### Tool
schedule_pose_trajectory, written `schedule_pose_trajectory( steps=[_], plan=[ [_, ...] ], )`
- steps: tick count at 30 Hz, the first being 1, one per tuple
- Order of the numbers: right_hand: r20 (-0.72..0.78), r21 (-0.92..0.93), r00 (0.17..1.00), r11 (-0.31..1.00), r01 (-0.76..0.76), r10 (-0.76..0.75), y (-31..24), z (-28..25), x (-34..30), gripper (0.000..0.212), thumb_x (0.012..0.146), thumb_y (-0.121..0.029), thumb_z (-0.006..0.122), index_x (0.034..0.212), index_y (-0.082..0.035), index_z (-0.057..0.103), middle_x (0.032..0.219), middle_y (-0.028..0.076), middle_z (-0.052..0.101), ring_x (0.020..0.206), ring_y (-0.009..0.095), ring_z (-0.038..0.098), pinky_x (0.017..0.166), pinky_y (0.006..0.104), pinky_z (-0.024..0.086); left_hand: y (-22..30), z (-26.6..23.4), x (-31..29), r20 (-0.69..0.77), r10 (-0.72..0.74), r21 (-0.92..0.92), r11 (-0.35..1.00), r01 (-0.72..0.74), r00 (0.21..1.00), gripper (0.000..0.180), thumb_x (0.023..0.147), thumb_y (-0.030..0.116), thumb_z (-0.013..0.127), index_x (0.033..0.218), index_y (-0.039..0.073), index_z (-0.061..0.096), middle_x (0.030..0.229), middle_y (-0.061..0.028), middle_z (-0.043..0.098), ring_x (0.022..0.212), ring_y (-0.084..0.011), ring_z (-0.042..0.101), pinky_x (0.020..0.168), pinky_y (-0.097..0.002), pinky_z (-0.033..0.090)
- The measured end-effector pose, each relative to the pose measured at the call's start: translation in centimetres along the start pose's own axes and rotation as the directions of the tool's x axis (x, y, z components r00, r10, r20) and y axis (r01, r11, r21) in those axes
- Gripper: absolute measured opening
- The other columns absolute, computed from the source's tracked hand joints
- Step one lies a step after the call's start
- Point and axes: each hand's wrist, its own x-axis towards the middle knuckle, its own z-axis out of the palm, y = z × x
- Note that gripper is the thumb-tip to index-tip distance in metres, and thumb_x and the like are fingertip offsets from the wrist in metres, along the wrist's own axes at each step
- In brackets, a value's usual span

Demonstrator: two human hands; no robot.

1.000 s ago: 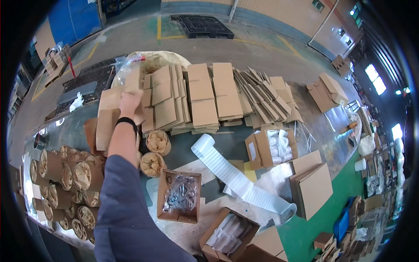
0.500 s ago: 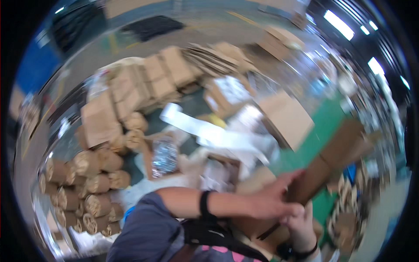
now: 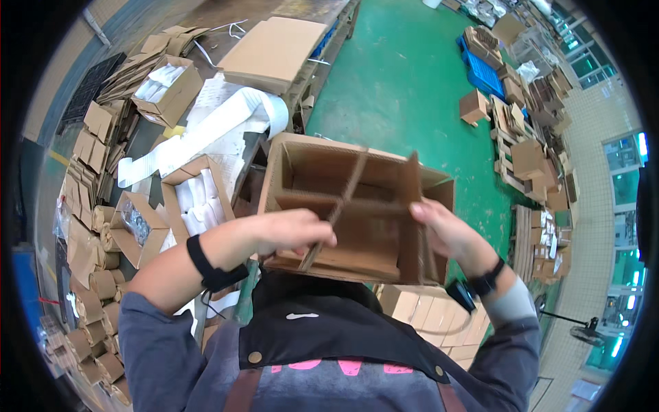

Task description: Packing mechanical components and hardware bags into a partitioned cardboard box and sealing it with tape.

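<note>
An open cardboard box (image 3: pixel 283 161) stands in front of my body. A crossed cardboard divider (image 3: pixel 371 201) is partly down inside it, its upper edges standing near the rim. My left hand (image 3: pixel 292 231) has its fingers closed at the divider's left cross panel. With thumb and fingers, my right hand (image 3: pixel 443 226) pinches the right cross panel, which rises above the others. The fingertips of my right hand are partly hidden behind that panel.
Left of the box, a workbench holds a box of white wrapped rolls (image 3: pixel 199 202), a white foam strip (image 3: pixel 199 137) and brown paper rolls (image 3: pixel 89 305). Flat cardboard sheets (image 3: pixel 274 48) lie beyond. Stacked cartons (image 3: pixel 439 316) stand close by my right; a blue pallet (image 3: pixel 482 74) lies farther off.
My view has swung to the right. Both hands, together on folded brown cardboard before, are now apart on the opened divider inside the box.
</note>
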Motion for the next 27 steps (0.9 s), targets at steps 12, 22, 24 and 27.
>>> schedule_pose_trajectory(
  steps=[12,22,24,27],
  plan=[
    [-0.209,-0.972,0.886,0.184,-0.144,-0.413,1.5,-1.0,-2.6,0.070,0.074,-0.024,0.077,0.128,-0.003,0.038,0.092,0.019,0.064,0.083,0.038,0.065,0.071,0.0435,0.053,1.1,4.2,-0.4,-0.295,0.187,0.748,0.655,0.104,0.937,0.051,0.084,0.050,0.063,0.073,0.000,0.065,0.060,-0.0137,0.062,0.067,-0.0331,0.066,0.067,-0.0422,0.052],
    [-0.026,-0.998,0.998,-0.058,-0.029,-0.053,4.2,-2.0,5.1,0.024,0.079,-0.011,0.062,0.103,-0.005,0.061,0.089,0.020,0.066,0.090,0.036,0.064,0.076,0.0435,0.053,-3.1,2.4,8.6,-0.386,0.269,0.784,0.599,0.160,0.883,0.064,0.077,0.026,0.071,0.127,-0.002,0.042,0.110,-0.0255,0.054,0.083,-0.0397,0.065,0.076,-0.0454,0.054],
    [0.118,-0.993,0.993,-0.016,0.118,0.010,2.5,-2.7,6.6,0.025,0.076,-0.013,0.064,0.099,-0.004,0.067,0.093,0.017,0.068,0.091,0.034,0.065,0.079,0.0421,0.052,-2.3,-0.5,9.7,-0.268,0.018,0.570,0.809,0.143,0.963,0.053,0.076,0.028,0.070,0.114,-0.006,0.056,0.107,-0.0246,0.063,0.090,-0.0381,0.065,0.083,-0.0431,0.051],
    [0.051,-0.997,0.981,-0.046,0.061,0.186,-0.4,-1.6,7.6,0.034,0.073,-0.017,0.069,0.104,-0.004,0.068,0.096,0.015,0.069,0.090,0.032,0.066,0.079,0.0375,0.053,-1.3,0.0,10.0,-0.206,-0.023,0.727,0.665,0.169,0.978,0.047,0.082,0.033,0.056,0.106,-0.007,0.063,0.100,-0.0245,0.067,0.092,-0.0388,0.065,0.084,-0.0434,0.050]
  ],
)
